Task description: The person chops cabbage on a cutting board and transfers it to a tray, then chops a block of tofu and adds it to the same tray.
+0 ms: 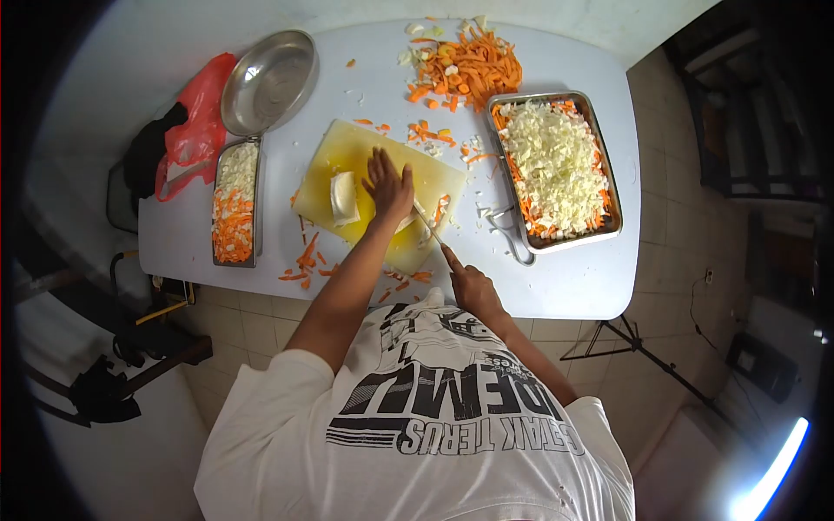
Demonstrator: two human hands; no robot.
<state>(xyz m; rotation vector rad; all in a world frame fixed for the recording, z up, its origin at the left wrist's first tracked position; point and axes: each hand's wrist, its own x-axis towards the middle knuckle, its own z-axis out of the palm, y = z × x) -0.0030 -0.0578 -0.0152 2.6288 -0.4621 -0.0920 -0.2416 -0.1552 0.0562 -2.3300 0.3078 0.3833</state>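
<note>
My left hand [388,184] lies over the yellowed cutting board [326,143], fingers stretched out and spread. Just left of it on the board rests a pale, whitish block [344,198], its kind not clear. Another pale piece [406,222] shows partly from under my left wrist, beside the blade. My right hand [473,288] is closed around the handle of a knife [428,223], near the board's lower right edge. The blade points up and left toward my left hand. Orange bits [442,207] lie on the board to the right of the blade.
At right stands a metal tray [619,217] of chopped pale vegetable and carrot, a peeler-like tool [521,252] beside it. Carrot peelings [473,65] are heaped at the back. A narrow filled tray [257,213], round metal bowl [271,82] and red plastic bag [195,130] sit left.
</note>
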